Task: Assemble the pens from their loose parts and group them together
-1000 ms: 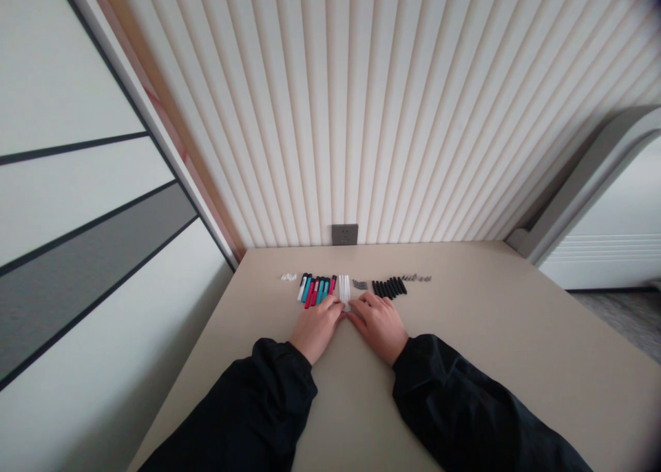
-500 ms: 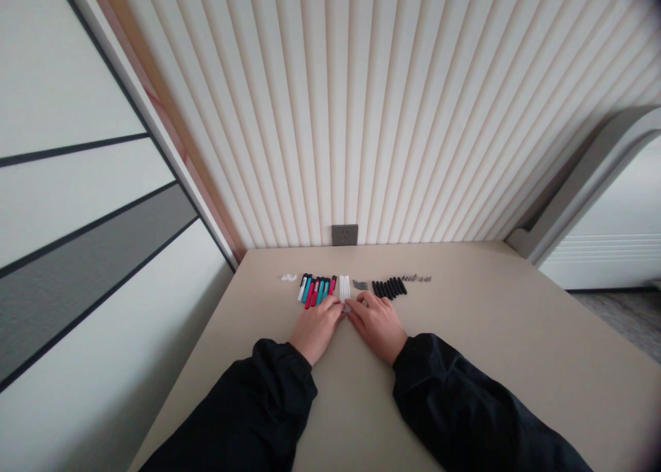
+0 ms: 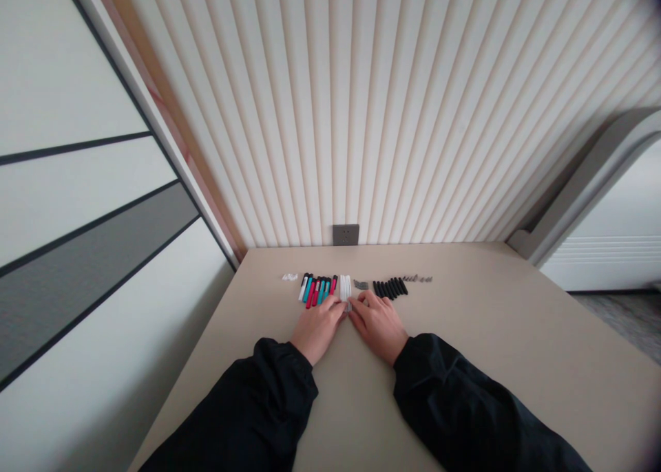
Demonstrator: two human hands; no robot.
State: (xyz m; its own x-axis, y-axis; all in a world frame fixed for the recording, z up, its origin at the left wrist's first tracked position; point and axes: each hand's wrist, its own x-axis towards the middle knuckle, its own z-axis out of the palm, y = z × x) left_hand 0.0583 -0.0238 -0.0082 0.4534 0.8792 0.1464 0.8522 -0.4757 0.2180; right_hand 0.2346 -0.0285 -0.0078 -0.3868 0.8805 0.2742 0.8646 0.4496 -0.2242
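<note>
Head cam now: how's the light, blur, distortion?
Head view: soft light, no harsh glare; the ribbed wall fans out, a wide-angle look; upper-right corner is dark; shading falls on the cabinet. Same head view: white sticks by left hand and right hand lack fine detail.

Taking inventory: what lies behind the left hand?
Behind the left hand: black-ended red, teal and white pen barrels, plus white rods; whatever its palm covers is hidden.

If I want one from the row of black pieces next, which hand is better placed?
Right, I'd judge: the right hand is just in front of the black pieces; the left hand is farther off, by the coloured pieces. Both are near the white sticks.
</note>
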